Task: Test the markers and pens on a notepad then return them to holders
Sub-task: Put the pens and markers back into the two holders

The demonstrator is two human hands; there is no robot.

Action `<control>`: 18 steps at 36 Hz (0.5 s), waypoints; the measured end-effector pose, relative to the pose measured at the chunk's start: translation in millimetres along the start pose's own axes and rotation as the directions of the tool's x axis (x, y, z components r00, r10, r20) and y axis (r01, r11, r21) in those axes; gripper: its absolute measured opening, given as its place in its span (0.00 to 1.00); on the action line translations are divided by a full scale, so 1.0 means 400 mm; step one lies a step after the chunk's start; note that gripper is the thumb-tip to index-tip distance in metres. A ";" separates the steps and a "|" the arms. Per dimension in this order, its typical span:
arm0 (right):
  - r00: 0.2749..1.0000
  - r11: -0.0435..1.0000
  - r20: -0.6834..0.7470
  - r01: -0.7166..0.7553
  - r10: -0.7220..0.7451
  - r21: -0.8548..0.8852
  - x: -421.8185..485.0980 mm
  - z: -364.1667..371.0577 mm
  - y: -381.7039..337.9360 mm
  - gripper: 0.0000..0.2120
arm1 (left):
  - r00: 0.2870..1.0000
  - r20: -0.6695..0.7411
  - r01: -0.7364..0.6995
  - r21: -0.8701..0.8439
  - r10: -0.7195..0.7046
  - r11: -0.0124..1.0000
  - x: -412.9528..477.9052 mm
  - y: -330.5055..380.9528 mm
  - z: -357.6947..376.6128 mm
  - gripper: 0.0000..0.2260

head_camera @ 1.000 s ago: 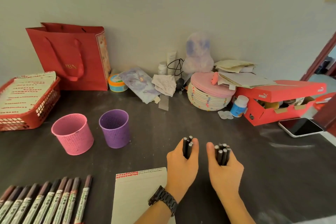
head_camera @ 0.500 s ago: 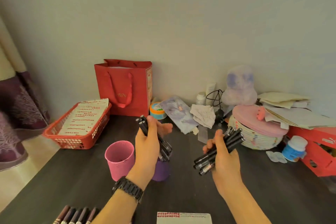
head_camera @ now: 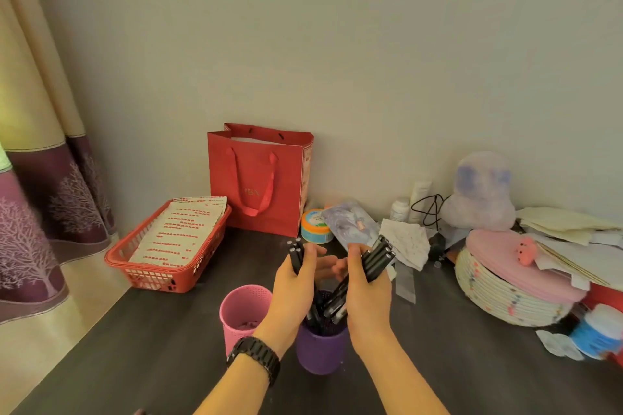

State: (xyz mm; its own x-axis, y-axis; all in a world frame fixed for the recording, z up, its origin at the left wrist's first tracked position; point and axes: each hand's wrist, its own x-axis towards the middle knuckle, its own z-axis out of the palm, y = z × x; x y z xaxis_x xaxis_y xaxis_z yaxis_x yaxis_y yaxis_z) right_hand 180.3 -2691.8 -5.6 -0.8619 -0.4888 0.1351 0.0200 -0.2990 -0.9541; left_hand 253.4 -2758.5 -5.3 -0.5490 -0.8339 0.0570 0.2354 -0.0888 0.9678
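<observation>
Two bundles of black pens were held above the purple holder (head_camera: 320,352), which stood near the middle of the counter (head_camera: 472,364). The left bundle (head_camera: 296,256) was grasped upright in the left hand (head_camera: 292,293), lower ends apparently inside the holder's mouth. The right bundle (head_camera: 374,263) was gripped at a slant in the right hand (head_camera: 365,293), its lower tips over the rim or just inside; which could not be told. Both hands were closed around their pens.

The pink holder (head_camera: 244,317) stood just beside the purple one, toward the counter's left edge; its contents could not be made out. A red basket (head_camera: 158,266) of printed sheets sat at the left edge, a red paper bag (head_camera: 259,178) against the wall at the back edge.

Judged step: returning pens to the holder. The slanted bundle would best be brought upright first, then lowered tips-first and released gradually, so that no pen catches the rim or tips the light holder.
</observation>
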 end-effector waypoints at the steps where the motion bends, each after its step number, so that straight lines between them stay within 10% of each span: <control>1: 1.000 0.999 0.011 0.022 -0.021 -0.045 0.000 0.002 0.012 0.06 | 1.000 0.016 0.002 0.021 -0.002 1.000 0.000 -0.005 -0.003 0.13; 8: 0.997 0.992 0.034 -0.070 0.074 -0.103 -0.007 0.011 0.036 0.24 | 0.996 0.083 0.025 -0.044 -0.021 0.999 -0.001 -0.008 -0.017 0.08; 18: 0.998 0.985 0.057 -0.024 0.034 -0.168 -0.006 -0.009 0.003 0.08 | 0.990 0.130 0.061 -0.060 -0.052 0.996 -0.006 0.023 0.000 0.11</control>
State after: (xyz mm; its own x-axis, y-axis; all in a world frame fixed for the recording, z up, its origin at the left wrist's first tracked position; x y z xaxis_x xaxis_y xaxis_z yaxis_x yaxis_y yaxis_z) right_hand 180.4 -2688.0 -8.1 -0.8304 -0.5447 0.1172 -0.0446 -0.1448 -0.9885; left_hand 256.8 -2757.1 3.3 -0.6602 -0.7502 0.0377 0.2498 -0.1719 0.9529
